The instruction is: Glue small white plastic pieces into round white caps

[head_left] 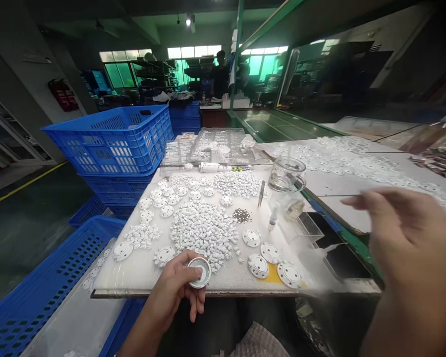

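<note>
My left hand (174, 285) pinches a small round white cap (199, 272) with a grey rim at the table's front edge, thumb on its hollow inner face. At the right, my right hand (412, 238) is raised over the side of the table and smeared by motion; whether it holds anything does not show. Just beyond my left hand lies a big heap of small white pieces (202, 228). White discs with dark dots (270, 253) sit to the right of the heap. More such discs (166, 210) lie at its left. A small pile of tiny metal parts (242, 215) is behind.
Tweezers (261, 193), a glass mug (287, 174) and a small dropper bottle (272, 220) stand right of the heaps. Blue crates (111, 144) are stacked at the left. Rows of white pieces (349, 158) cover the right-hand table. A person (220, 77) is far back.
</note>
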### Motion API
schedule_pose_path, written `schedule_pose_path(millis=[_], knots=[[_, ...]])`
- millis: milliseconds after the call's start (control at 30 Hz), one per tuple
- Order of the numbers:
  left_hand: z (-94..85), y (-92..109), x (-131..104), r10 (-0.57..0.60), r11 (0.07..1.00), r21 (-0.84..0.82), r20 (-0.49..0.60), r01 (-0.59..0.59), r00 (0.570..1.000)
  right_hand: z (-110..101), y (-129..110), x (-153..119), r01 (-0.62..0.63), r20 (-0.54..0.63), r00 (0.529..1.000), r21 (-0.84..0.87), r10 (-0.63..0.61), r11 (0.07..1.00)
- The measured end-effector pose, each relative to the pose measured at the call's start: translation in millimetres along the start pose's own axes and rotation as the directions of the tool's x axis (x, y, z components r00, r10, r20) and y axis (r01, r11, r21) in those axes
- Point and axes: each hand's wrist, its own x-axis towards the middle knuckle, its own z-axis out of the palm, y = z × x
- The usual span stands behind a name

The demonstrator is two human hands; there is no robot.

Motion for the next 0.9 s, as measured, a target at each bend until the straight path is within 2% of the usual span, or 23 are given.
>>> schedule_pose_path(millis=[67, 167, 300, 533, 700, 767, 800, 867, 900], knots=[[0.3, 0.7, 0.7, 0.002, 1.000, -0.004, 0.001, -0.002, 1.000, 8.5, 9.7, 26.6, -0.021, 0.151, 0.988, -0.046, 0.027, 0.999], [0.3, 0.9, 2.3, 0.015, 1.000, -0.010, 0.000, -0.015, 1.000, 21.6, 18.1, 40.4, -0.017, 0.292, 0.956, -0.056, 0.032, 0.998], [-0.3, 0.6, 3.5, 0.009, 1.000, -0.005, 0.002, -0.009, 1.000, 30.5, 21.5, 37.4, 0.009, 0.375, 0.927, -0.044, 0.008, 0.999], [0.8, 1.8, 2.0, 0.011, 1.000, 0.021, -0.004, -0.011, 1.000, 32.1, 21.4, 44.3, 0.035, 0.446, 0.895, -0.071, 0.000, 0.997], [0.5, 1.8, 3.0, 0.023, 0.999, 0.032, -0.003, -0.022, 1.000, 39.8, 25.3, 47.1, 0.104, 0.560, 0.827, -0.083, -0.040, 0.991], [-0.5, 2.0, 3.4, 0.024, 0.998, 0.060, 0.018, -0.025, 1.000, 34.4, 23.5, 43.8, 0.129, 0.550, 0.834, -0.094, -0.057, 0.987], [-0.9, 2.1, 3.1, 0.020, 0.996, 0.086, 0.045, -0.024, 0.999, 28.1, 20.9, 39.6, 0.145, 0.505, 0.860, -0.106, -0.072, 0.984], [-0.6, 1.9, 0.9, 0.016, 0.988, 0.151, 0.117, -0.033, 0.993, 9.7, 11.3, 23.2, 0.150, 0.312, 0.944, -0.123, -0.105, 0.981], [0.3, 1.6, -1.1, 0.022, 0.982, 0.185, 0.146, -0.049, 0.989, -0.7, 4.5, 10.5, 0.148, 0.136, 0.982, -0.108, -0.133, 0.983]])
